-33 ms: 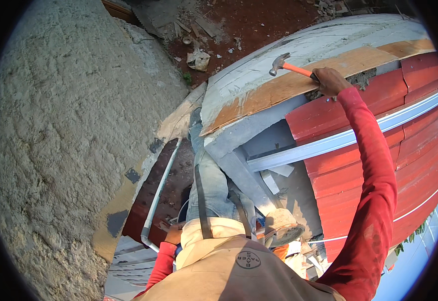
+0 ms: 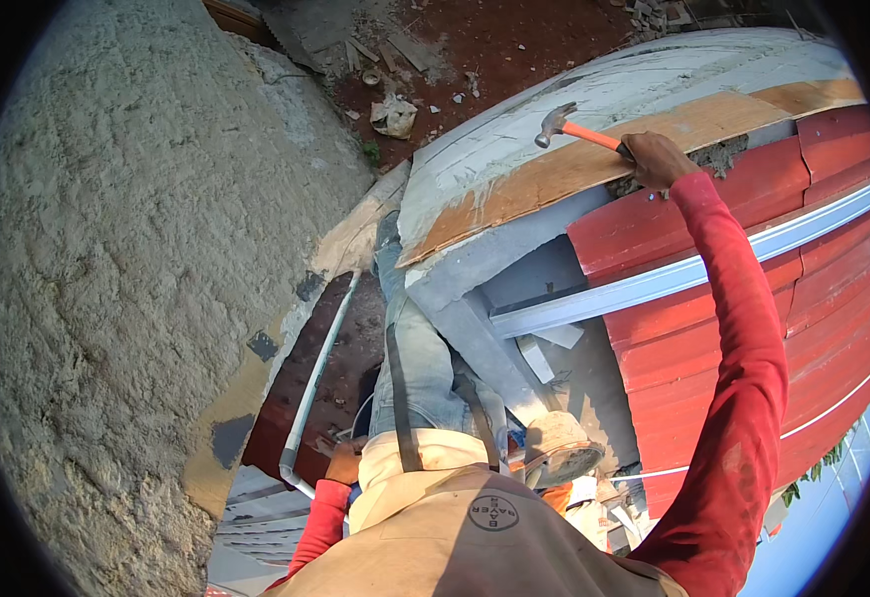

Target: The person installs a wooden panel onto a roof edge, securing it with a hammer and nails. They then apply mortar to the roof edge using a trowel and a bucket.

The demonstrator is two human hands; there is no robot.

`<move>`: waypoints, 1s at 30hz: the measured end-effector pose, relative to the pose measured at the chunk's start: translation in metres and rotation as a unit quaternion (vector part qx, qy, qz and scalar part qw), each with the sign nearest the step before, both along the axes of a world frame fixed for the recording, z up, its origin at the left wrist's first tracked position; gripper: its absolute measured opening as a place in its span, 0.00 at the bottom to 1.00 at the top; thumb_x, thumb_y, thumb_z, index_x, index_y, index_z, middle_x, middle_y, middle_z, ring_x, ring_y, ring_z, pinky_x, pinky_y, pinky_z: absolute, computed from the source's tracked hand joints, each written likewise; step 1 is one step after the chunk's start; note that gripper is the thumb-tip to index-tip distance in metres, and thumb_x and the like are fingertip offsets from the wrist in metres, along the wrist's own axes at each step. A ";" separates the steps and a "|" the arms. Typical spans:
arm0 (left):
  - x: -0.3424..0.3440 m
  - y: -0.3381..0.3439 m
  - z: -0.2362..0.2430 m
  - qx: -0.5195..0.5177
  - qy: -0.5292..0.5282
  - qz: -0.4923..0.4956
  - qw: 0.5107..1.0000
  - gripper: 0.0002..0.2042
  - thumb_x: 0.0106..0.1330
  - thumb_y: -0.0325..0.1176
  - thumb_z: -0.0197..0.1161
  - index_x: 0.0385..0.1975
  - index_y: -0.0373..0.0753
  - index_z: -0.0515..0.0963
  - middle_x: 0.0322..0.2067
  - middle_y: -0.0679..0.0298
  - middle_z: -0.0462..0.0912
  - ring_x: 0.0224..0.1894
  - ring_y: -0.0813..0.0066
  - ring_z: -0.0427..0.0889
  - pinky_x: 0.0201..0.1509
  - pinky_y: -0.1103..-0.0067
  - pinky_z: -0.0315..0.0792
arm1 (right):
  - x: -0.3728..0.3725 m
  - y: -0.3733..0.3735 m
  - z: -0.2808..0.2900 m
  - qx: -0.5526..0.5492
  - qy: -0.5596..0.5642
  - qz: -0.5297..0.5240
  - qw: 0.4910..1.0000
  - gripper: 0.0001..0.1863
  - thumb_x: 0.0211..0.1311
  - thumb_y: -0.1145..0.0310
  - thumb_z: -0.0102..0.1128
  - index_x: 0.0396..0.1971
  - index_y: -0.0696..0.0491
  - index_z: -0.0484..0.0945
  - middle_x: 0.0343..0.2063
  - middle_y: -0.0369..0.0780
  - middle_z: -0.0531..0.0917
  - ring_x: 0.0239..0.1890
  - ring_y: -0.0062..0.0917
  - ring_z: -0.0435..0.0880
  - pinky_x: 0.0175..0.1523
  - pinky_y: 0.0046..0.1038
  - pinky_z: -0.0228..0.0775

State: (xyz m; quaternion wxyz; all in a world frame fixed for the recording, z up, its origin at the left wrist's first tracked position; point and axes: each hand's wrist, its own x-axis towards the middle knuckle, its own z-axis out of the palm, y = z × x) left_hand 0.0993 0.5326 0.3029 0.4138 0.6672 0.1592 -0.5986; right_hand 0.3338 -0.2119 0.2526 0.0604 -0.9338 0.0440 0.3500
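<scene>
My right hand is closed on the dark grip of a claw hammer with an orange shaft, held out over a wooden board along the edge of a pale grey slab. My left hand is low beside my waist, partly hidden by my beige garment; its fingers look bent, but what they hold, if anything, is hidden. My leg in faded jeans reaches forward between the grey ledge and a plastered wall.
A rough plastered wall fills the left. Red roofing sheets, a metal channel and a concrete beam lie right. A white pipe runs down left of my leg. A bucket stands below. Rubble lies on red soil beyond.
</scene>
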 end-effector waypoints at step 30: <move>-0.006 0.022 0.033 0.166 0.128 -0.001 0.978 0.11 0.68 0.34 0.63 0.43 0.34 0.85 0.35 0.55 0.89 0.38 0.71 0.88 0.43 0.74 0.78 | 0.001 0.000 -0.013 0.013 -0.008 0.062 0.998 0.16 0.50 0.73 0.65 0.41 0.52 0.88 0.34 0.50 0.88 0.42 0.44 0.88 0.48 0.43 0.79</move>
